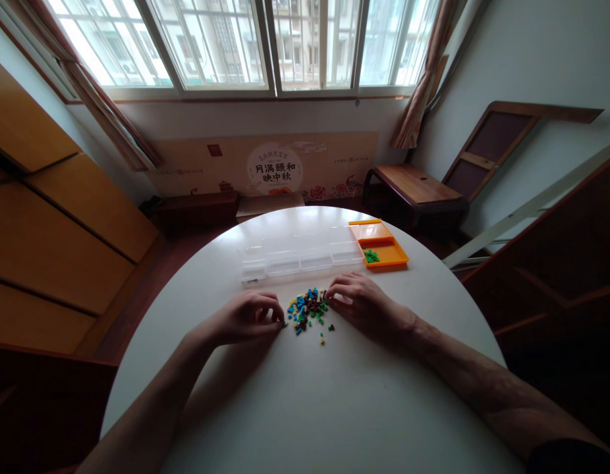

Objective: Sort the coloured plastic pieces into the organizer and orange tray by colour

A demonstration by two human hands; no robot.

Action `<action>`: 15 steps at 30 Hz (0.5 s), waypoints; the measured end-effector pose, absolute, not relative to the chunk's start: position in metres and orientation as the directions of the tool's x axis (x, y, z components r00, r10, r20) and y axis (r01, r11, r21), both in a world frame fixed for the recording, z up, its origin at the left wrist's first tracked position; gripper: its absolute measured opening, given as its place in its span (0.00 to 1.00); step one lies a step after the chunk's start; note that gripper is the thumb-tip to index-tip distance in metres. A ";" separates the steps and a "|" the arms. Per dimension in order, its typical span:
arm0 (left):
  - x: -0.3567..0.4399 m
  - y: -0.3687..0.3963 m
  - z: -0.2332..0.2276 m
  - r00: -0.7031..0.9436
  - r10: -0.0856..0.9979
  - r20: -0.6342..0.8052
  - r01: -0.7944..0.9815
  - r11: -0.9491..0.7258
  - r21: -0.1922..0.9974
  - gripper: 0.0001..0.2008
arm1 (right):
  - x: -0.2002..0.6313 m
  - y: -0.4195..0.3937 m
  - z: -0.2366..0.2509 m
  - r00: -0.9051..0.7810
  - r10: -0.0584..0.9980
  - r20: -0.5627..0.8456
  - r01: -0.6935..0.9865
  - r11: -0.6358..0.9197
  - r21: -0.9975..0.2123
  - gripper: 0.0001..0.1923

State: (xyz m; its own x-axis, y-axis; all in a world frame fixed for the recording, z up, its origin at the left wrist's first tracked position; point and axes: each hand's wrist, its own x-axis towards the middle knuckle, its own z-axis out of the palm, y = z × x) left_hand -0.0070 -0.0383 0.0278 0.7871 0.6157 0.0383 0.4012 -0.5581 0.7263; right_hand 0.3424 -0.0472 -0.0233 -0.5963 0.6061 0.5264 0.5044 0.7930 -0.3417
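A small pile of tiny building bricks [307, 308], mixed blue, brown, green and yellow, lies on the white table between my hands. At its left edge, my left hand [250, 317] is pinched, with a small green brick at the fingertips. My right hand [357, 297] is curled at the pile's right side, its fingertips closed beside some brown bricks; what they hold is too small to make out. Beyond the right hand sits an open orange box [394, 253] with green bricks [371, 256] gathered in its left part.
A row of clear plastic compartments [284, 264] stands behind the pile, adjoining the orange box. A few loose bricks [322, 340] lie nearer me on the round white table [325, 408]. Past the table's far edge is a wooden chair [416, 183] on the right.
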 end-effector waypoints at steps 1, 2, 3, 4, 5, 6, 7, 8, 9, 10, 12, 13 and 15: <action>-0.007 -0.038 0.027 0.788 0.614 0.043 0.395 -0.558 0.730 0.06 | 0.343 -0.047 -0.024 -0.589 0.615 0.524 0.513 0.786 -0.346 0.04; -0.007 -0.038 0.028 0.789 0.613 0.049 0.388 -0.558 0.733 0.07 | 0.343 -0.047 -0.024 -0.583 0.624 0.520 0.521 0.779 -0.350 0.04; -0.007 -0.038 0.028 0.789 0.612 0.053 0.385 -0.559 0.735 0.07 | 0.343 -0.046 -0.025 -0.579 0.630 0.518 0.526 0.774 -0.353 0.03; -0.006 -0.039 0.029 0.788 0.613 0.052 0.387 -0.559 0.733 0.07 | 0.343 -0.046 -0.026 -0.579 0.631 0.517 0.528 0.773 -0.352 0.03; -0.006 -0.039 0.030 0.787 0.616 0.048 0.392 -0.558 0.731 0.07 | 0.343 -0.045 -0.027 -0.580 0.628 0.519 0.529 0.775 -0.347 0.03; -0.005 -0.040 0.031 0.785 0.619 0.040 0.400 -0.556 0.729 0.08 | 0.343 -0.045 -0.028 -0.581 0.626 0.520 0.531 0.776 -0.341 0.03; -0.004 -0.040 0.032 0.783 0.622 0.032 0.409 -0.553 0.725 0.08 | 0.343 -0.045 -0.028 -0.581 0.623 0.524 0.533 0.778 -0.333 0.03; -0.003 -0.041 0.033 0.782 0.622 0.027 0.415 -0.553 0.722 0.08 | 0.343 -0.044 -0.028 -0.581 0.620 0.527 0.536 0.779 -0.326 0.03; -0.002 -0.041 0.033 0.782 0.622 0.024 0.419 -0.555 0.719 0.09 | 0.342 -0.045 -0.027 -0.580 0.617 0.531 0.539 0.780 -0.318 0.04; -0.002 -0.042 0.033 0.783 0.622 0.023 0.422 -0.557 0.715 0.09 | 0.342 -0.045 -0.026 -0.580 0.616 0.533 0.543 0.780 -0.311 0.04; -0.002 -0.042 0.033 0.782 0.623 0.023 0.429 -0.564 0.705 0.10 | 0.344 -0.045 -0.021 -0.564 0.622 0.544 0.563 0.771 -0.298 0.05; -0.001 -0.043 0.033 0.779 0.626 0.024 0.433 -0.567 0.701 0.10 | 0.345 -0.044 -0.019 -0.542 0.631 0.555 0.581 0.759 -0.294 0.06; -0.001 -0.043 0.033 0.775 0.631 0.024 0.438 -0.564 0.700 0.10 | 0.353 -0.042 -0.013 -0.473 0.659 0.584 0.633 0.716 -0.296 0.07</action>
State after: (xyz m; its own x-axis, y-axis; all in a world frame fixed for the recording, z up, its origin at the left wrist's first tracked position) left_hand -0.0010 -0.0434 0.0332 0.7754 0.6311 0.0239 0.4379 -0.5645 0.6997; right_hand 0.3528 -0.0416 -0.0128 -0.4730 0.6594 0.5844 0.6327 0.7158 -0.2956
